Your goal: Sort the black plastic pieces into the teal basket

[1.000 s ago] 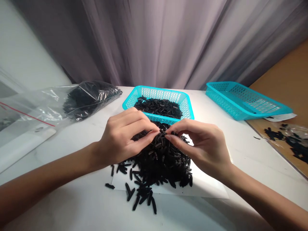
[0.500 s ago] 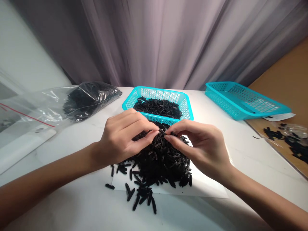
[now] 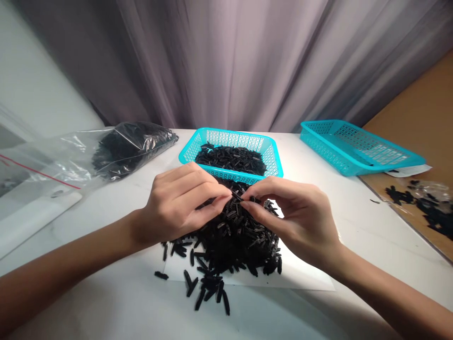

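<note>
Head view: one thin black strip [image 3: 236, 195], straight and dark, ends hidden by fingertips, surface too small to read. Similar in colour and slimness to the pieces of the black heap [image 3: 244, 241] beneath. Under the heap, white paper [image 3: 304, 276], showing past its right and front sides. Just in front of the heap, loose black pieces [image 3: 226, 302], some beyond the paper on the pale bench [image 3: 106, 293]. Directly behind the heap, a turquoise basket [image 3: 240, 176] with more black pieces inside; behind and well right of the heap, a second turquoise basket [image 3: 325, 149]. Left of and behind the heap, a clear bag [image 3: 130, 146] with black contents. In the way: both hands, covering parts of the heap's left and right sides. Above the heap's rear part, strip slanting between the hands: one end pinched narrowly by the left hand [image 3: 187, 200], the other likewise by the right hand [image 3: 293, 210], fingertips nearly meeting.
</note>
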